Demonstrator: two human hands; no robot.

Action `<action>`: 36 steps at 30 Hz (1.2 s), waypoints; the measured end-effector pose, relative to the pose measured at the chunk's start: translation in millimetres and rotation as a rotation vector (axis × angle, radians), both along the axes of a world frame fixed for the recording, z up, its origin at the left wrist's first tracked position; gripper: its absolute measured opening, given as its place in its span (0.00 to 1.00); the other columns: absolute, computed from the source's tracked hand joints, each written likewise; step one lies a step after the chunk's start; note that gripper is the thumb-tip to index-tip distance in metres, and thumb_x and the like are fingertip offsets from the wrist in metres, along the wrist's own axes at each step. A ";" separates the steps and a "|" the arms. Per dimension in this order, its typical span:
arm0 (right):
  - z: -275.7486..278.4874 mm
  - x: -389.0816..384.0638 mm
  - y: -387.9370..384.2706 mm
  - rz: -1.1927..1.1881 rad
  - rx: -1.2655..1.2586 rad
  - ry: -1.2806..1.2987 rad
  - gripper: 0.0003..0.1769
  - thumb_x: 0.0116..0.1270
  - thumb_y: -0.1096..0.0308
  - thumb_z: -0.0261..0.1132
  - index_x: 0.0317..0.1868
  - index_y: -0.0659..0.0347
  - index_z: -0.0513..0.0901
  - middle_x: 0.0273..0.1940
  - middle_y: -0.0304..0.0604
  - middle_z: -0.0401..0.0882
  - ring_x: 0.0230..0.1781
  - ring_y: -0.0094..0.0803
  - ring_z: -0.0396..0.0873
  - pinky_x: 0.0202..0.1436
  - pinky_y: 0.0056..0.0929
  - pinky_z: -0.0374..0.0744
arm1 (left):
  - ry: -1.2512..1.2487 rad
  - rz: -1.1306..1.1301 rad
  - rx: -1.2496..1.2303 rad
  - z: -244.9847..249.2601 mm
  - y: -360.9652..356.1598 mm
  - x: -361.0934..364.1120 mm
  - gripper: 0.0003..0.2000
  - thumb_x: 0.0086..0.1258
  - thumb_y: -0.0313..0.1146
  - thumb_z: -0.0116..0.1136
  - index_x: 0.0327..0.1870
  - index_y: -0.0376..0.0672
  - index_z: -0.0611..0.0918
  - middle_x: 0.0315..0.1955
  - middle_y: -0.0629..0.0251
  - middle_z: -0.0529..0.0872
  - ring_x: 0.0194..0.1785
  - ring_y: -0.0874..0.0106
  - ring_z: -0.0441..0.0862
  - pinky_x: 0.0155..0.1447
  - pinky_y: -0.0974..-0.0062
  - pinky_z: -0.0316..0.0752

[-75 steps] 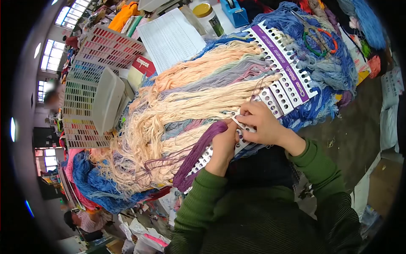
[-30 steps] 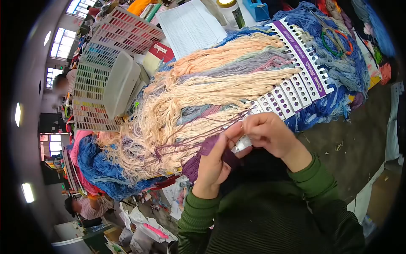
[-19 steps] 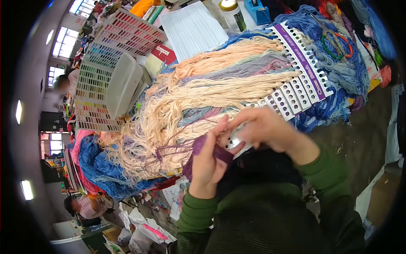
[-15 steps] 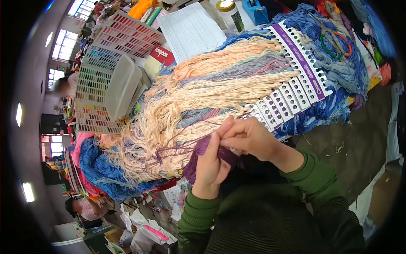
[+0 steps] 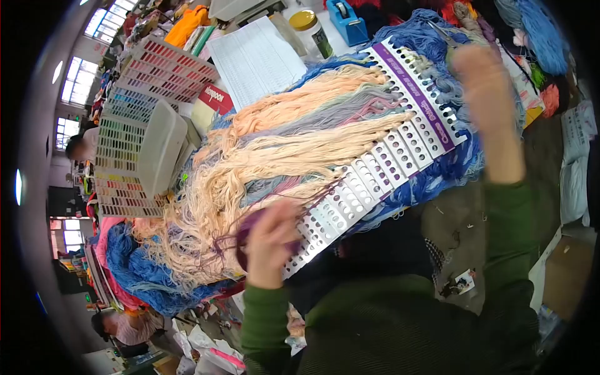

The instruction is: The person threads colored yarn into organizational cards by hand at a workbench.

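Note:
My left hand (image 5: 272,240) is closed round a bundle of purple thread (image 5: 250,237), over the lower part of the punched white cards (image 5: 356,194). Loose purple strands trail from the bundle across the cream thread (image 5: 300,140). My right hand (image 5: 484,78) is raised at the upper right, over blue yarn near the scissors (image 5: 440,31); it is blurred, and its fingers cannot be made out. Peach, grey and cream skeins hang from the holes of the card with the purple band (image 5: 415,97).
A colour chart (image 5: 128,125) and a clear plastic tray (image 5: 162,150) stand at the left. Behind the threads are a printed sheet (image 5: 256,62), a jar (image 5: 312,34) and a blue tape dispenser (image 5: 347,24). Two people are at the far left.
My hands have moved apart. The right went up and right to the blue yarn; the left moved left with the purple thread, and more of the white cards now shows.

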State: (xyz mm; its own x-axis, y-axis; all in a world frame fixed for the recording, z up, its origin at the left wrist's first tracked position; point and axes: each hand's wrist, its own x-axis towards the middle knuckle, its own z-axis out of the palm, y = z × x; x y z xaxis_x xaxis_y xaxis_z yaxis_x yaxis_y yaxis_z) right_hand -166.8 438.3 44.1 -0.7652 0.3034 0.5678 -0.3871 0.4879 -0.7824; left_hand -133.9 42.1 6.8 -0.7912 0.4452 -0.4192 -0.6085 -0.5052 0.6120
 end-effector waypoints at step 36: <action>-92.2 24.6 -113.0 0.469 -0.234 -0.363 0.17 0.47 0.76 0.60 0.40 0.67 0.75 0.22 0.35 0.67 0.24 0.22 0.66 0.32 0.20 0.68 | 0.106 0.882 -0.303 28.4 -239.8 -11.1 0.12 0.66 0.28 0.37 0.47 0.32 0.68 0.25 0.69 0.74 0.12 0.87 0.60 0.14 0.91 0.53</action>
